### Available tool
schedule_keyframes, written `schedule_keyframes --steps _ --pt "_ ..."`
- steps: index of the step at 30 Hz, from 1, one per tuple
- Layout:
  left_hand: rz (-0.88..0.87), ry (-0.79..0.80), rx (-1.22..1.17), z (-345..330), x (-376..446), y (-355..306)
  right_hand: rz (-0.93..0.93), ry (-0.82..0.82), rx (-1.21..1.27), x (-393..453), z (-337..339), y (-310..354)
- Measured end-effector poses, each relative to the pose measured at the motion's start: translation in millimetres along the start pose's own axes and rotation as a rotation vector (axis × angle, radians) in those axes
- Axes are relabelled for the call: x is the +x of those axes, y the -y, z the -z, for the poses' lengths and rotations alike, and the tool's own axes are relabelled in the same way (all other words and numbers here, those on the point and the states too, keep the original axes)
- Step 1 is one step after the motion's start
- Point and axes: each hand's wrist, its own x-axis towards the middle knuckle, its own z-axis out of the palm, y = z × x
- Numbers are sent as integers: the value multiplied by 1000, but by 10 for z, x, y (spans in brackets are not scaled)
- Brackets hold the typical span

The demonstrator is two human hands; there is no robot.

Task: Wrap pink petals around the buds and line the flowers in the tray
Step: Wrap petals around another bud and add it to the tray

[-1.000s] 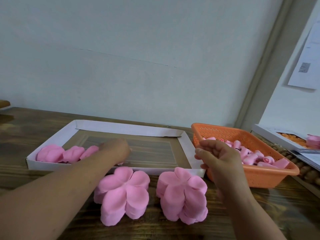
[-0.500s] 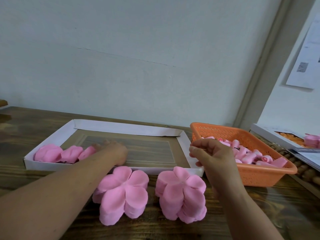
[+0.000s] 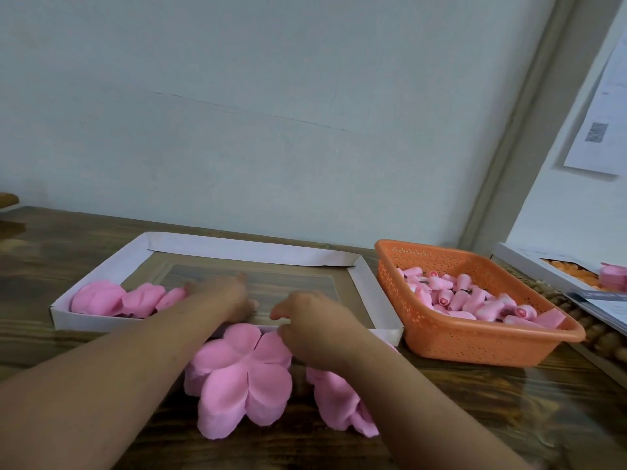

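A white-rimmed tray (image 3: 251,247) lies on the wooden table, with three wrapped pink flowers (image 3: 98,298) lined along its front left. My left hand (image 3: 224,300) reaches into the tray beside the last flower, fingers spread, with a bit of pink showing under its fingertips. In front of the tray stand two stacks of pink petals, a left stack (image 3: 241,378) and a right stack (image 3: 336,401). My right hand (image 3: 312,327) hovers over the tray's front rim with curled fingers touching the left stack's far edge; anything it holds is hidden. An orange basket (image 3: 475,340) holds several pink buds (image 3: 451,293).
A white box (image 3: 529,266) with orange pieces and a pink flower stands at the far right, behind a beaded mat (image 3: 607,337). A printed sheet (image 3: 604,113) hangs on the right wall. The pale wall rises just behind the tray.
My right hand has moved left from beside the basket to the tray's front rim above the petal stacks. My left hand has shifted slightly right inside the tray.
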Motion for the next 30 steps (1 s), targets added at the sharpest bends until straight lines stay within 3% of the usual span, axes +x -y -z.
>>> schedule_keyframes --steps 4,9,17,30 --pt "-46 25 -4 18 -8 2 2 16 -146 73 -106 48" --pt "-18 22 -38 25 -31 -11 72 -85 -147 66 -124 48" --pt "6 -28 -84 27 -55 -14 119 -66 -138 25 -97 79" --pt "-115 -162 -205 -5 -82 53 220 25 -15 -103 -100 113"
